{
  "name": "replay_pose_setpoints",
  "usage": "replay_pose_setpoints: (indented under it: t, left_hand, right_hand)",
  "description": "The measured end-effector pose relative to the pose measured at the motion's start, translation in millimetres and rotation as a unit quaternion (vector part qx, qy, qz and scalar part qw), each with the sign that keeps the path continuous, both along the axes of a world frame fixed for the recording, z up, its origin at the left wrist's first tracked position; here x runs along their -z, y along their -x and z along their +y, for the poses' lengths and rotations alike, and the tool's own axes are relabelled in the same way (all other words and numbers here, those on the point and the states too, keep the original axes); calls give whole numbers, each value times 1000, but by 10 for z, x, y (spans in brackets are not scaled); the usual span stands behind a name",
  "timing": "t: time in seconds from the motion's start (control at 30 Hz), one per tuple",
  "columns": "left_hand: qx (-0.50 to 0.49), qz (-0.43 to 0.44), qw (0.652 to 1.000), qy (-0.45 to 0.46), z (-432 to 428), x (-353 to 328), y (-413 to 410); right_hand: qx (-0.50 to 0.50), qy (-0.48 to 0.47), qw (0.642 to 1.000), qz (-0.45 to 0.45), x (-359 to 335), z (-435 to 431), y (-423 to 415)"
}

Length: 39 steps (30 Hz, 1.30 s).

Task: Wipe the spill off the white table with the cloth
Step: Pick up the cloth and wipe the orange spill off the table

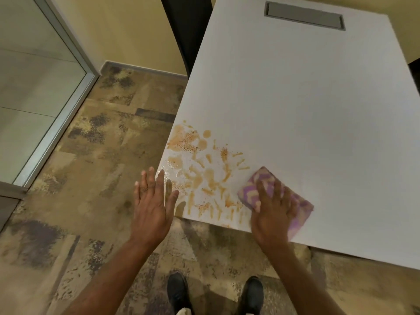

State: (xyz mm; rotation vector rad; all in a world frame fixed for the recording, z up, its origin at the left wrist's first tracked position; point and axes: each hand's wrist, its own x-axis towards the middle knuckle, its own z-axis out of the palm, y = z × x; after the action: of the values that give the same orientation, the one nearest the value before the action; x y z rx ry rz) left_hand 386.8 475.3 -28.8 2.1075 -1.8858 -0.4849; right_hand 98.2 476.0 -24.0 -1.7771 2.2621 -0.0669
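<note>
An orange-brown spill (202, 171) with streaks and specks covers the near left corner of the white table (306, 114). A folded purple and cream cloth (261, 185) lies flat on the table at the spill's right edge. My right hand (272, 208) presses down on the cloth with fingers spread flat over it. My left hand (152, 201) hovers open, fingers straight, over the table's left edge beside the spill, holding nothing.
A grey rectangular cable hatch (304, 15) is set in the table's far end. Patterned brown carpet (91, 178) lies to the left and below. A glass partition with metal frame (56, 114) stands at left. My two black shoes (216, 292) show below.
</note>
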Motion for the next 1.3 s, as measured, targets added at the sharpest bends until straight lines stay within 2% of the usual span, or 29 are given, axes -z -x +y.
replay_pose_setpoints:
  t: [0.07,0.17,0.27,0.33,0.47,0.63,0.8,0.97,1.13,1.23,1.3]
  left_hand:
    - [-19,8,1000,6,41,24,63]
    - [-49,38,998,7,96,40,126]
    - [-64,45,997,6,176,6,151]
    - [-69,39,997,1,226,-30,142]
    - [-73,32,997,-6,292,-50,106]
    - [-72,32,997,1,324,-1,158]
    - [-83,32,996,2,351,34,134]
    - [-97,23,995,13,385,-42,17]
    - [-80,11,997,17,415,-37,-127]
    - [-74,-5,997,19,412,17,-183]
    - [-80,-8,996,25,414,54,-219]
  right_hand:
    - [-38,14,999,3,24,-54,-277]
    - [-149,61,987,-12,86,89,-504]
    - [-243,41,969,-34,139,408,-367]
    - [-262,56,962,-46,178,535,-68]
    - [-205,73,975,-38,146,457,404]
    - [-124,36,991,-21,122,29,-122]
    - [-252,79,964,-42,206,113,-859]
    - [-323,89,939,-77,277,607,-551]
    - [-197,73,977,-39,174,398,-19]
    - [-122,61,990,-18,117,29,-362]
    - [-138,53,989,-17,119,-139,-735]
